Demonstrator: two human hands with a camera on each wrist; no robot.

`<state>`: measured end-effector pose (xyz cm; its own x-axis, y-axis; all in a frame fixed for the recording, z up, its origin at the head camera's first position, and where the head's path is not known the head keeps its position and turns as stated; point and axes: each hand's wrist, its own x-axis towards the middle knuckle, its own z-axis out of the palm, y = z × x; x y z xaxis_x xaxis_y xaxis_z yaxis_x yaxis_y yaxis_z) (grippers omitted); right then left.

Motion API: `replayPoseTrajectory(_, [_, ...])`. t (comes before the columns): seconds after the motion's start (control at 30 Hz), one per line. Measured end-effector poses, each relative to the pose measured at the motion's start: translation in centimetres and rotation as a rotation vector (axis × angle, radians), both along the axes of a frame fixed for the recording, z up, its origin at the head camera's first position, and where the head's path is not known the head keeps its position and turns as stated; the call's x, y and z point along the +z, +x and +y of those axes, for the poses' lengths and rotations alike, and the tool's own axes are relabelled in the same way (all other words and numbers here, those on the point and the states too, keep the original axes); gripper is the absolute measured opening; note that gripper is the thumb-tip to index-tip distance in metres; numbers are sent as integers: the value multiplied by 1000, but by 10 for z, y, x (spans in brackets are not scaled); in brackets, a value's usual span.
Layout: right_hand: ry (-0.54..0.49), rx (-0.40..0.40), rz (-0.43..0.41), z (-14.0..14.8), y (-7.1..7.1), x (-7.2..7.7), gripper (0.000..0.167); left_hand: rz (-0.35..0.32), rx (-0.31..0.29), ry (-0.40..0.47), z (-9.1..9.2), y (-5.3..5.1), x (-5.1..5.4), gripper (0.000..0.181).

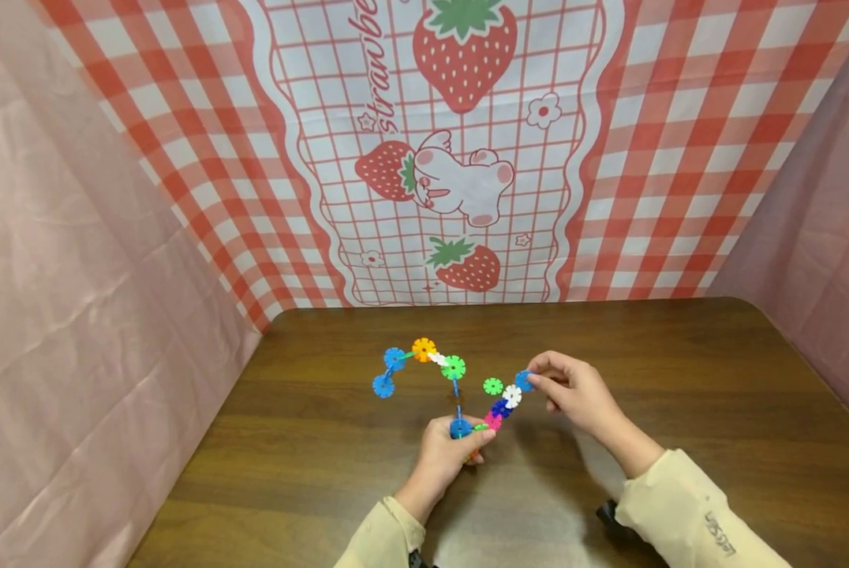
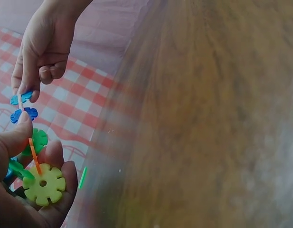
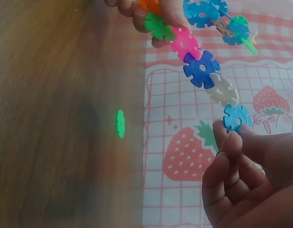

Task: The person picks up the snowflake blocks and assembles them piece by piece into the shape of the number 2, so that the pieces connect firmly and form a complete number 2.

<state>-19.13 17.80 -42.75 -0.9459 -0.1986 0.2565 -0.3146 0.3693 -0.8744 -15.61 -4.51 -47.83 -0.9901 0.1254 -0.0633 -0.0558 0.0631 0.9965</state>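
Note:
My left hand (image 1: pixel 440 451) grips a bent chain of notched snowflake discs near its middle. In the left wrist view, a yellow disc (image 2: pixel 44 185) lies against the curled fingers. One arm of the chain rises to an orange disc (image 1: pixel 424 349) and ends on the left in blue discs (image 1: pixel 383 386). The other arm slants right through a pink disc (image 3: pixel 184 42), a dark blue disc (image 3: pixel 193 76) and a white disc (image 1: pixel 512 396). My right hand (image 1: pixel 582 398) pinches a light blue disc (image 3: pixel 237 116) at the white one's edge; how deeply they interlock, I cannot tell.
A single green disc (image 1: pixel 492 386) lies on the brown wooden table (image 1: pixel 311 489) beyond the chain's right arm. Behind the table's far edge hangs a red-checked strawberry cloth (image 1: pixel 467 181). Pink fabric (image 1: pixel 98 315) hangs along the left side.

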Motion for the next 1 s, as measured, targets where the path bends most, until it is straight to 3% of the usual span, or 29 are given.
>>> replayPoseTrajectory(0.33, [142, -63, 219, -7, 1, -8, 7, -30, 10, 79, 0, 3, 1, 20])
replayPoseTrajectory(0.53, [75, -91, 192, -10, 1, -14, 7, -49, 19, 125, 3, 2, -2, 20])
replayPoseTrajectory(0.7, [101, -100, 219, -13, 1, -17, 8, -43, 36, 103, 2, 0, -3, 19])
replayPoseTrajectory(0.9, [22, -31, 77, -11, -1, -17, 16, -33, 40, 73, -2, 0, -2, 20])
replayPoseTrajectory(1.0, [30, -23, 33, -10, -4, -19, 23, -30, 66, 75, -6, -3, -1, 21])
